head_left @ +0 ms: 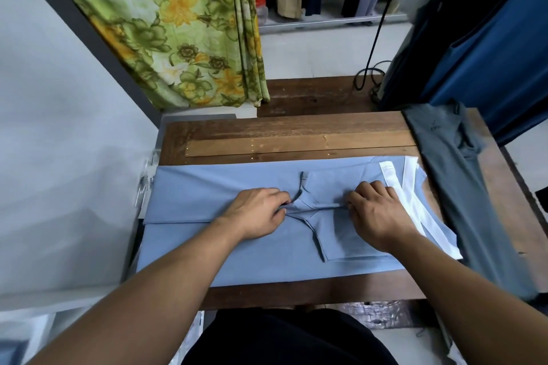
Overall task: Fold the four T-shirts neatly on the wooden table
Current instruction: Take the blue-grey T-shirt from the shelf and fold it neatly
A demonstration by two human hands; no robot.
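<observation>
Blue shirt lies across the tabletop. Left hand and right hand each pinch its folded sleeve, grip tight, tips tucked from view. White shirt mostly hidden beneath at right; grey shirt blurred near.

Light blue T-shirt flat, sleeves folded in; white T-shirt beneath its right end; grey T-shirt stretched beside.

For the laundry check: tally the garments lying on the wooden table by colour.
Light blue T-shirt: 1
White garment: 1, mostly covered
Grey T-shirt: 1
Total: 3 in view
</observation>
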